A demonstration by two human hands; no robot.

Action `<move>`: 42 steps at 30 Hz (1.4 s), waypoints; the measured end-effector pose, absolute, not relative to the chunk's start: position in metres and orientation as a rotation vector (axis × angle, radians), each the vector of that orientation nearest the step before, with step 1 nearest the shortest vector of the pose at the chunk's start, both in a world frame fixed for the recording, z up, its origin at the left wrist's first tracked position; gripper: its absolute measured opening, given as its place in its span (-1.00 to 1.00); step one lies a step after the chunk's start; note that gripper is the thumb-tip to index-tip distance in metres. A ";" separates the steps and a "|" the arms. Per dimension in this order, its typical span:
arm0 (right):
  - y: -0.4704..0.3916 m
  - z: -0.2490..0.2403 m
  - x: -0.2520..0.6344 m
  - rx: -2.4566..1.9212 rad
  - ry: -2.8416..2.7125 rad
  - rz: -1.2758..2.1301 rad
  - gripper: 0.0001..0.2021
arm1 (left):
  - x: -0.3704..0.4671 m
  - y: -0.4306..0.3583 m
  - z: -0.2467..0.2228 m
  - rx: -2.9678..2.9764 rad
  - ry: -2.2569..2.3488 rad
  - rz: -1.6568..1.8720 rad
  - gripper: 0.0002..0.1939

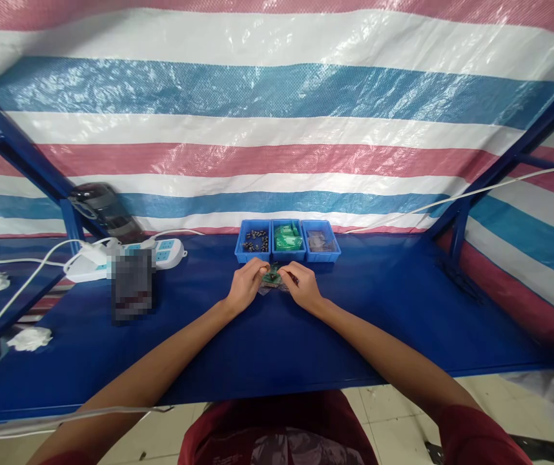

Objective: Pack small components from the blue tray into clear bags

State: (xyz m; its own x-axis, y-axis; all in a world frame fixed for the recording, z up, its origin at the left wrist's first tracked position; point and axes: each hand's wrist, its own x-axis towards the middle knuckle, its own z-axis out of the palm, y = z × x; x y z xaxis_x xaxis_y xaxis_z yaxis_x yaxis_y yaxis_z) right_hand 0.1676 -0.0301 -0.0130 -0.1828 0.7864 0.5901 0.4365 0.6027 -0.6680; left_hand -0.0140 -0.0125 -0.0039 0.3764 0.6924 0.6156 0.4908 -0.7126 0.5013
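My left hand (248,285) and my right hand (303,285) meet over the middle of the blue table, thumbs and fingertips pinched. Between them is a small green packet (272,278), gripped from both sides. Some clear plastic film shows under and around it; small dark bits on it are too fine to name. Just beyond my hands stand three blue bins in a row. The left bin (240,258) holds small dark and brass-coloured parts (256,241). Green plastic packets (288,237) fill the middle bin, and clear plastic bags (320,241) lie in the right one.
A white power strip (173,254) with plugs and cables lies at left, with a blurred-out dark object (132,284) before it. Behind stands a dark bottle-like object (107,210). Crumpled white tissue (30,338) sits far left. Blue frame posts flank the table (277,349); striped sheeting hangs behind.
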 end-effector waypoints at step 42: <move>-0.026 -0.018 0.168 -0.964 -1.799 0.506 -0.75 | -0.008 -0.017 -0.007 2.461 0.850 1.402 -0.85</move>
